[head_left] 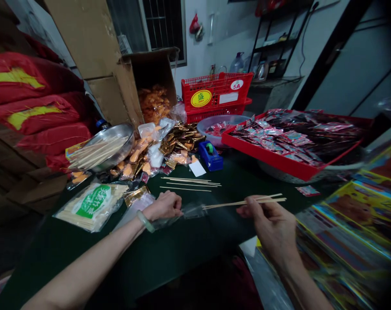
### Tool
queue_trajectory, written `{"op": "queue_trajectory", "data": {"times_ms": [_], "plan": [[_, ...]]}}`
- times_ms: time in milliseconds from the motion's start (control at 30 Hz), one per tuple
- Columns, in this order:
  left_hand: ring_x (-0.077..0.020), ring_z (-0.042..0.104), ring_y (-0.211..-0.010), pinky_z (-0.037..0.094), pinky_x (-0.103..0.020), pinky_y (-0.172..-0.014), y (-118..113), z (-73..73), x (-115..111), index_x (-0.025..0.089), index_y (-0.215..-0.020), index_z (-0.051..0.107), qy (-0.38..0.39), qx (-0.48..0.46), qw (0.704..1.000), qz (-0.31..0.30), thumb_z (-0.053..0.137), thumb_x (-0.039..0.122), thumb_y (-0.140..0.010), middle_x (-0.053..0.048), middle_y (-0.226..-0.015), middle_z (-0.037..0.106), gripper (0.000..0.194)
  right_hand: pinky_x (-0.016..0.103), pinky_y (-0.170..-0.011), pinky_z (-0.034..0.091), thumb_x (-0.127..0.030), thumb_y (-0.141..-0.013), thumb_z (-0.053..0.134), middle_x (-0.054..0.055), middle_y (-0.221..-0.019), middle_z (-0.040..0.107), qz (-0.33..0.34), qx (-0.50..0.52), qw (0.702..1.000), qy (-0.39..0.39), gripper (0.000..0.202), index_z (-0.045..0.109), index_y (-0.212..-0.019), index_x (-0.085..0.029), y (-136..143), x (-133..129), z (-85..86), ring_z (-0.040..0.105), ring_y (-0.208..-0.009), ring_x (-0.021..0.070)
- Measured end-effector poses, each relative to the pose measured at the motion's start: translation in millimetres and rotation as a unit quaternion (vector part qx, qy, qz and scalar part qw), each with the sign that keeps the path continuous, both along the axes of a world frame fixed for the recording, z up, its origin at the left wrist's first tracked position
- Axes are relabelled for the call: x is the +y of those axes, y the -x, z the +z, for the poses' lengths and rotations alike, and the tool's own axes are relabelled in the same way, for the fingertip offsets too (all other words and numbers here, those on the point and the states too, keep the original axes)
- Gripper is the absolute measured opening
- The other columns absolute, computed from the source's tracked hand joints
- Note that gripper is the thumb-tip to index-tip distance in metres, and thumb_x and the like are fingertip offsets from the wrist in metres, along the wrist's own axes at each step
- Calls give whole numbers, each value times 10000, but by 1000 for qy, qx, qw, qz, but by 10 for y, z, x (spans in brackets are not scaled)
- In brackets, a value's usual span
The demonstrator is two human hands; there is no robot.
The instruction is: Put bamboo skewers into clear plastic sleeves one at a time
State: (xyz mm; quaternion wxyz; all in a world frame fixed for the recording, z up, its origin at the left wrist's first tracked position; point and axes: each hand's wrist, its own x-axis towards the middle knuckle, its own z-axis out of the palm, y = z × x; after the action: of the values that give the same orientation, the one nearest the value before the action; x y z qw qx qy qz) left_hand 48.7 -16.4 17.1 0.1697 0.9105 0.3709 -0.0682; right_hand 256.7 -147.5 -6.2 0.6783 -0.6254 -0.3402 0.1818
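Observation:
My right hand [274, 219] is closed on a few thin bamboo sticks [226, 204], which point left across the dark green table [189, 249]. Their far ends reach the mouth of a small transparent plastic bag [193, 211]; whether the tips are inside is hard to see. The bag's other end is pinched in the fingers of my left hand [164, 206], which has a pale green bangle at the wrist. Just beyond the hands lie several loose bamboo sticks [190, 183]. A packet of sticks with a green label [93, 204] is left of my left hand.
A steel bowl [128, 140] of sticks stands at left beside heaped small wrapped packets [176, 142]. Behind are a blue tape dispenser [211, 158], red basket [216, 92] and open carton [127, 86]. A red tray [269, 161] of sachets and colourful printed packs [353, 224] fill the right.

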Motion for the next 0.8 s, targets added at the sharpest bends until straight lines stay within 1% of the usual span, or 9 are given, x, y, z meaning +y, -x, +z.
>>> {"op": "queue_trajectory", "data": {"times_ms": [100,200,267,300,400,533,667,733,800], "plan": [[-112,455,-631,318,-219,-563,41,127,-97,156,-665,516,-42,-24,999,13,510,175,-770,14,-671,522,107,245,-484,493,-376,-711,638,-13,-533,580,-14,15,998,-55,237,574,-628,-164,-38,-71,66,593,-492,135],[-131,453,-648,324,-249,-568,68,237,-282,147,-787,522,-158,0,987,17,374,75,-810,-34,-790,529,166,265,-576,494,-340,-738,620,-13,-577,593,-61,-2,994,-89,191,597,-663,-166,-86,-183,154,600,-558,133],[-159,477,-686,339,-266,-560,68,221,-426,145,-860,528,-219,63,973,-40,370,23,-791,-61,-847,536,211,286,-646,491,-324,-750,611,8,-637,624,-84,-27,991,-105,187,602,-649,-167,-80,-250,217,619,-641,150],[-177,491,-704,352,-274,-555,63,185,-495,144,-889,529,-226,96,966,-81,380,9,-780,-70,-859,543,229,295,-669,491,-319,-756,605,19,-670,637,-82,-33,990,-111,197,596,-631,-168,-58,-272,244,627,-678,159],[-221,518,-758,403,-317,-580,37,33,-655,114,-920,533,-204,143,956,-158,394,0,-781,-101,-885,556,227,290,-643,503,-313,-763,596,30,-689,650,-35,-25,993,-106,221,578,-594,-171,62,-269,255,638,-684,169],[-241,526,-791,431,-349,-612,43,-52,-761,85,-905,546,-189,148,960,-143,360,-14,-790,-123,-893,564,240,263,-504,495,-339,-736,605,34,-641,636,8,-21,998,-52,211,586,-609,-171,200,-150,90,607,-548,154],[-242,515,-868,443,-372,-707,176,66,-840,77,-990,533,-154,130,970,-135,384,54,-813,-127,-976,557,232,249,-433,464,-364,-734,581,40,-607,634,-13,-49,999,11,212,601,-663,-166,189,-71,-46,577,-476,149],[-224,513,-884,432,-358,-756,240,150,-842,101,-968,541,-105,108,980,-127,371,154,-859,-115,-976,554,208,244,-424,467,-372,-730,575,42,-611,638,-12,-53,998,22,215,602,-685,-163,163,-66,-44,580,-467,149],[-190,521,-827,424,-309,-721,250,205,-785,134,-915,549,-57,76,989,-113,323,209,-890,-88,-911,553,239,241,-423,472,-377,-725,573,48,-623,644,-5,-58,998,26,219,599,-692,-162,146,-66,-20,586,-467,150]]}}
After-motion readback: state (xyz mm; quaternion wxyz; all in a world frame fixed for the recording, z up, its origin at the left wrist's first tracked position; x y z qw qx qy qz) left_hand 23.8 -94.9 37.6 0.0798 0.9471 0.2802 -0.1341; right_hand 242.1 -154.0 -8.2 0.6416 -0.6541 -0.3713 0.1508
